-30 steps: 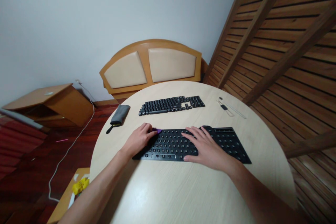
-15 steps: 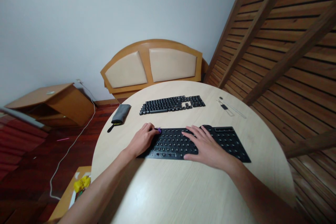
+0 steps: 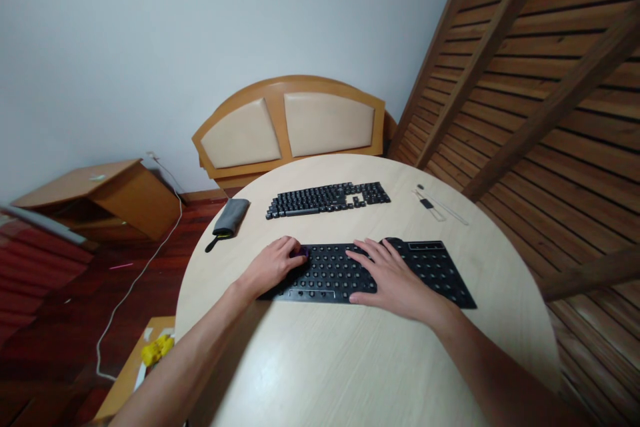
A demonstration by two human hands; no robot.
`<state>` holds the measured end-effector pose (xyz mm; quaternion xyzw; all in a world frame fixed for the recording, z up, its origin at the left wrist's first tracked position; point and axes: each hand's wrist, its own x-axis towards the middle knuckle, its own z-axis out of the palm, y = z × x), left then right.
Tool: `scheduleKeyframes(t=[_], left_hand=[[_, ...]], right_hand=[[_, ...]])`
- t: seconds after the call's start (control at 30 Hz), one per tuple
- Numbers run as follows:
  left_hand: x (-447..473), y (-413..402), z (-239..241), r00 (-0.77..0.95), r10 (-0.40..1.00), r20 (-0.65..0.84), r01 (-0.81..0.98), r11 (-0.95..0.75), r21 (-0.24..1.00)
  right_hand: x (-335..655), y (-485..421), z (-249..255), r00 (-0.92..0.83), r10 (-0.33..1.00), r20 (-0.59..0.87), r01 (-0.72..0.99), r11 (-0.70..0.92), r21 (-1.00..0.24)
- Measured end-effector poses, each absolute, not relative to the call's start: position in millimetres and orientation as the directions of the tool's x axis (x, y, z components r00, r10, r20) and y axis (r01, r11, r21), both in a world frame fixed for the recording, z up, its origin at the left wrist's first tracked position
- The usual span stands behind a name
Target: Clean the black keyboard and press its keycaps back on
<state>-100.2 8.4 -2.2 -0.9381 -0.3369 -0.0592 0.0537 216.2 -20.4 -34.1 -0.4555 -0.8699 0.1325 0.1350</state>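
Note:
A black keyboard base [image 3: 330, 275] with its keycaps off lies on the round table. My left hand [image 3: 274, 263] is at its upper left corner, thumb and fingers closed around a small purple thing [image 3: 303, 251]; most of that is covered by the fingers, and its kind cannot be made out. Flat across the middle-right part of the base rests my right hand [image 3: 393, 277], fingers spread, holding nothing. Beyond the base, loose black keycaps [image 3: 313, 200] are laid out in keyboard order, with a gap toward the right.
A grey pouch [image 3: 233, 217] with a black loop lies at the table's left edge. On the right are a wire keycap puller [image 3: 427, 203] and a thin clear strip [image 3: 453, 213]. A padded headboard [image 3: 280, 121] and slatted wooden doors [image 3: 525, 113] border the table [image 3: 350, 360].
My left hand has turned and shifted slightly at the corner, so less of the purple thing shows. The right hand stays in place.

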Motion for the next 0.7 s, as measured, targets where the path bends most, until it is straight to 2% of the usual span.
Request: scheduleKeyframes(t=[0.1, 0.3, 0.53, 0.7], left_hand=[[-98.5, 8.4, -1.2, 0.777, 0.614, 0.139, 0.624, -0.781, -0.038], [-91.9, 3.6, 0.7, 0.736, 0.660, 0.150, 0.655, -0.750, 0.086], [-88.6, -10.5, 1.9, 0.790, 0.602, 0.115, 0.596, -0.798, 0.090], [-88.5, -19.5, -3.8, 0.767, 0.627, 0.139, 0.612, -0.779, 0.137]], right_hand=[[215.8, -20.3, -33.3, -0.550, 0.826, 0.119, 0.753, 0.553, -0.356], [215.2, -19.9, -32.4, -0.552, 0.826, 0.111, 0.752, 0.552, -0.361], [216.4, -19.6, -33.8, -0.552, 0.826, 0.114, 0.754, 0.552, -0.355], [216.3, -19.5, -35.1, -0.552, 0.827, 0.110, 0.756, 0.552, -0.352]])
